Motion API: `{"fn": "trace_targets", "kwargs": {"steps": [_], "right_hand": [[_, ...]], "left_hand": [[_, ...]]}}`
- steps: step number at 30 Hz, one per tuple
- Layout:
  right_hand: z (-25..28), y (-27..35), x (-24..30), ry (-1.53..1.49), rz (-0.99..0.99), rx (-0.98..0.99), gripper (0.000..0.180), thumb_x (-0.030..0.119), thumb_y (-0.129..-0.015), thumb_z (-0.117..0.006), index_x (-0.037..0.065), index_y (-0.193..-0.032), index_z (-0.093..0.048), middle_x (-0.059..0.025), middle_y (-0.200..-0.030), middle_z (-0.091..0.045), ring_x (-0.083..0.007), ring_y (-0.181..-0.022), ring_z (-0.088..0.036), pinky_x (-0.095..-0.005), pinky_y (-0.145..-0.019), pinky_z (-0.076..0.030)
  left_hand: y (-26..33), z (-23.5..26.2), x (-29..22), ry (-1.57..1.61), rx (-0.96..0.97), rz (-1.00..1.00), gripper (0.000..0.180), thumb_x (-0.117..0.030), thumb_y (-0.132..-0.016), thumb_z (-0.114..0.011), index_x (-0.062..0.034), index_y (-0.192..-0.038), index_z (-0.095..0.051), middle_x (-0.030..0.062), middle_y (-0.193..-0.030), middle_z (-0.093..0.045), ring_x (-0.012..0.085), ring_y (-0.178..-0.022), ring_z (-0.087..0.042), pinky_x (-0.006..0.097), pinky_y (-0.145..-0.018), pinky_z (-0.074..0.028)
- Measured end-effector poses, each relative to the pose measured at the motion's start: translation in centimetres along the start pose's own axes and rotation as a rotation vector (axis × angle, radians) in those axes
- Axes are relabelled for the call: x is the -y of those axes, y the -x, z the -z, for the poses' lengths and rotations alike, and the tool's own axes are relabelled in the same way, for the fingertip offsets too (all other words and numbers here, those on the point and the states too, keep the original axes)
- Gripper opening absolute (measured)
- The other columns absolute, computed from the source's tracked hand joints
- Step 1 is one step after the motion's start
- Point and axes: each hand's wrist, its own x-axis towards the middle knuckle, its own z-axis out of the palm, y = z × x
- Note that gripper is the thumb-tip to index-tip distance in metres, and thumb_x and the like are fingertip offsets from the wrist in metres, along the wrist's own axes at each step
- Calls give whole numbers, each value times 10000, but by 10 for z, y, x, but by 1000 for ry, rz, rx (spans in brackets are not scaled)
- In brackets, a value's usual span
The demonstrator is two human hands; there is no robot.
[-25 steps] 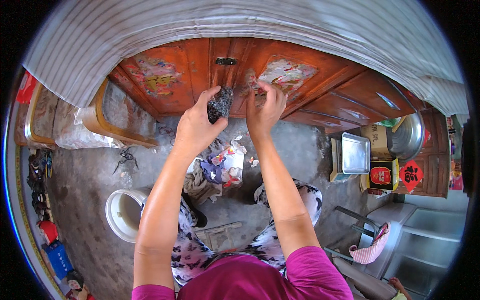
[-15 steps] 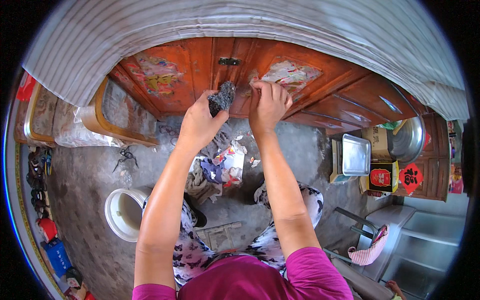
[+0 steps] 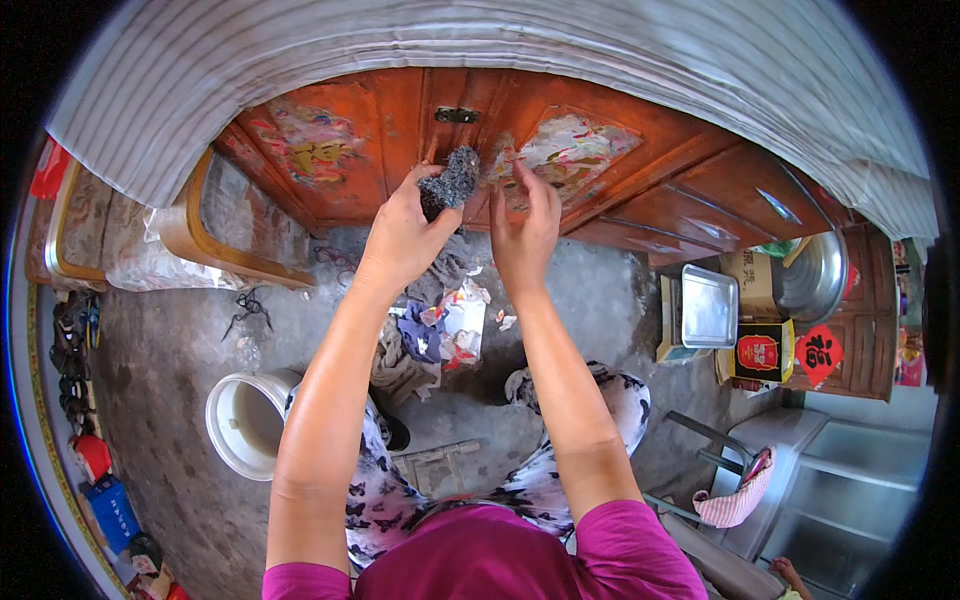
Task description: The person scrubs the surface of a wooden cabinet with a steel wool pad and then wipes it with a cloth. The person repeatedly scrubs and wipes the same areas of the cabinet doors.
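Note:
My left hand (image 3: 403,228) grips a dark grey steel wool scouring pad (image 3: 450,183), held up close to the red-brown wooden cabinet door (image 3: 400,130). To its right, my right hand (image 3: 525,230) has thumb and fingers apart, with nothing seen in it. Its fingertips reach the lower left edge of a torn paper patch (image 3: 575,145), white with coloured scraps, stuck on the right door panel; whether they touch it I cannot tell. Another worn, colourful paper patch (image 3: 310,145) clings to the left panel. Between the two panels is a dark metal latch plate (image 3: 456,115).
A white bucket (image 3: 216,425) of murky water stands at my left. Rags (image 3: 400,355) and paper scraps (image 3: 465,320) lie on the concrete floor between my arms. A sofa (image 3: 235,255) is at far left, a metal tray (image 3: 710,307) at right. Striped cloth (image 3: 500,35) hangs above.
My right hand's fingers have spread from a pinch against the paper's edge and sit slightly lower. The left hand, still holding the scouring pad, has moved slightly.

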Motion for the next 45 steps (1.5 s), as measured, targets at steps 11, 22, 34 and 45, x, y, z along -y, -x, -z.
{"fn": "trace_targets", "kwargs": {"steps": [11, 22, 34, 45], "right_hand": [[-35, -8, 9, -14, 2, -154, 230, 79, -871, -754, 82, -1089, -681, -117, -1084, -688, -346, -1071, -627, -459, -932, -459], [-34, -30, 8, 176, -75, -330, 147, 185, -878, -822, 98, -959, -736, -42, -916, -737, -243, -884, -694, -396, -871, -479], [-16, 22, -18, 340, 67, 176, 266, 129, -831, -755, 117, -1095, -730, -88, -993, -713, -282, -978, -666, -444, -907, -488], [1, -1, 19, -422, -314, 113, 472, 290, -1011, -721, -27, -1346, -621, -105, -1261, -629, -237, -1174, -582, -380, -1074, -427]], "left_hand": [[-3, 3, -1, 85, 33, 18, 479, -204, -887, -736, 17, -1294, -612, 202, -1017, -740, 256, -964, -733, 368, -915, -548], [-4, 3, -1, 74, 48, 10, 475, -197, -887, -736, 18, -1293, -614, 183, -1013, -743, 240, -949, -725, 357, -901, -550], [-4, 4, -3, 223, 74, 39, 471, -170, -905, -739, 27, -1314, -612, 130, -1026, -746, 171, -936, -692, 336, -894, -549], [0, 3, 1, -145, 119, -279, 714, -274, -794, -889, -76, -1429, -630, 198, -1299, -715, 276, -1260, -675, 368, -1081, -497]]}}
